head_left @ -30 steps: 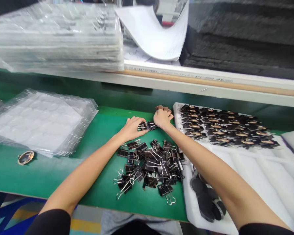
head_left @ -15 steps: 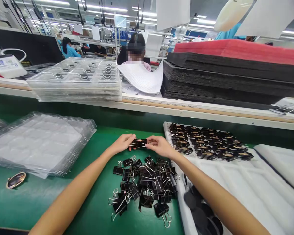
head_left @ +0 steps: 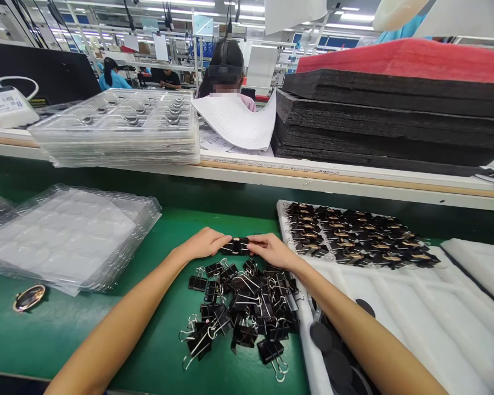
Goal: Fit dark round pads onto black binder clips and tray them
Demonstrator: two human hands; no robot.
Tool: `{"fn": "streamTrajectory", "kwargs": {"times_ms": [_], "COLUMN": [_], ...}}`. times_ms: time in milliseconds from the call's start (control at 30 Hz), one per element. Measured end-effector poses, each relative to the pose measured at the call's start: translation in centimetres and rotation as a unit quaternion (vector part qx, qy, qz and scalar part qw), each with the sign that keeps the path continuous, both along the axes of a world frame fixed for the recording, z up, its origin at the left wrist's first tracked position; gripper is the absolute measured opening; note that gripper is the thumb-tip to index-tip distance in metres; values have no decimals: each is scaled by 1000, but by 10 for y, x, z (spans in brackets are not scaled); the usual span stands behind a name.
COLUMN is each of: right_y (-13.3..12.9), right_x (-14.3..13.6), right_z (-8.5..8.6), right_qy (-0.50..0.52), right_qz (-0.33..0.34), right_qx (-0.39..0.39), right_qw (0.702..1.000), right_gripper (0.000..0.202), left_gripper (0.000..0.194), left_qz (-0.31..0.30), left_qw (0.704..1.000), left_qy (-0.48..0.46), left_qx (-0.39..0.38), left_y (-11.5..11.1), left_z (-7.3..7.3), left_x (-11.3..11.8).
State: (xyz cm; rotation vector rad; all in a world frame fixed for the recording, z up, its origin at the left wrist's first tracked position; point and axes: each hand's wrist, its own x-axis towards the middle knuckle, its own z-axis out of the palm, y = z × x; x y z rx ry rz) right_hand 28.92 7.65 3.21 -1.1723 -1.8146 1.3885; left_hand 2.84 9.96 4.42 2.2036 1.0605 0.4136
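Between my two hands are black binder clips point(head_left: 235, 246) with silver wire handles, seemingly clamped on a small piece that is mostly covered. My left hand point(head_left: 205, 243) pinches the left end, and my right hand point(head_left: 272, 249) has thumb and fingers closed on the right end. Just below them, on the green tabletop point(head_left: 148, 334), lies a loose pile of binder clips point(head_left: 247, 302). Right of my right hand, a white tray point(head_left: 285, 225) carries rows of clipped pieces point(head_left: 354, 233) with gold-coloured rims showing among the clips.
Clear plastic trays point(head_left: 69, 236) are stacked on the left, with a gold-rimmed oval piece point(head_left: 28, 298) in front. Black discs point(head_left: 337, 367) lie beneath my right forearm. The shelf point(head_left: 239, 169) ahead bears more clear trays point(head_left: 119, 131) and black foam sheets point(head_left: 374, 120). People sit beyond.
Both hands stay closed on the clipped piece, which has tilted slightly and shows more of its black clip faces. The whole view has shifted a little.
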Motion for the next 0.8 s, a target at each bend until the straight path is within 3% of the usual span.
{"fn": "streamTrajectory", "kwargs": {"times_ms": [133, 367, 500, 667, 800], "right_y": [0, 1, 2, 2, 1], "right_x": [0, -6, -6, -7, -8], "right_z": [-2, -7, -7, -7, -9], "right_qy": [5, 48, 57, 61, 63], "right_qz": [-5, -71, -84, -91, -69], "right_qx": [-7, -17, -22, -18, -8], "right_qw": [1000, 996, 995, 994, 996], "right_gripper": [38, 48, 49, 51, 52], "left_gripper": [62, 66, 67, 39, 33], "left_qz": [3, 101, 116, 101, 83], "left_qw": [1000, 993, 991, 987, 977], "left_qy": [-10, -62, -63, -122, -182], "left_qx": [-5, -14, -26, -2, -74], "left_y": [0, -3, -3, -6, -8], "left_z": [-2, -6, -7, -6, -10], "left_x": [-1, 8, 10, 12, 15]}}
